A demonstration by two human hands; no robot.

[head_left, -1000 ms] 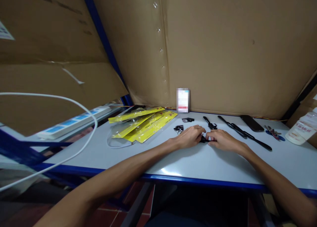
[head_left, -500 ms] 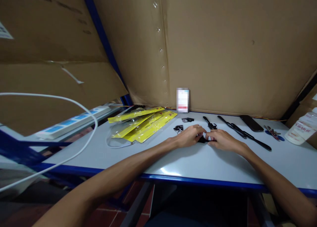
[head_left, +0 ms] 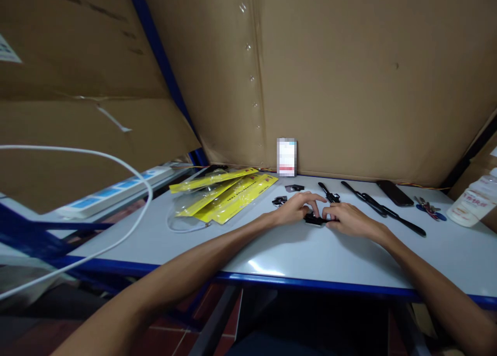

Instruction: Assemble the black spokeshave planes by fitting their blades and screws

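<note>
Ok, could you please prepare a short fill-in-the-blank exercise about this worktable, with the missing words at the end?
1. The small part between the left hand and right hand is ____ in colour.
2. The packaging cards are ____.
3. The keys lie between the flat phone and the ____.
4. The wall behind the lit screen is made of ____.

Missing words: black; yellow; bottle; cardboard.

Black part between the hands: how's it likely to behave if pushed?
The black part is probably stiff: its front edge looks straight beyond the right hand. Unlikely to roll or tip, being long and low. Might slide once released, since the table looks smooth and glossy.
</note>
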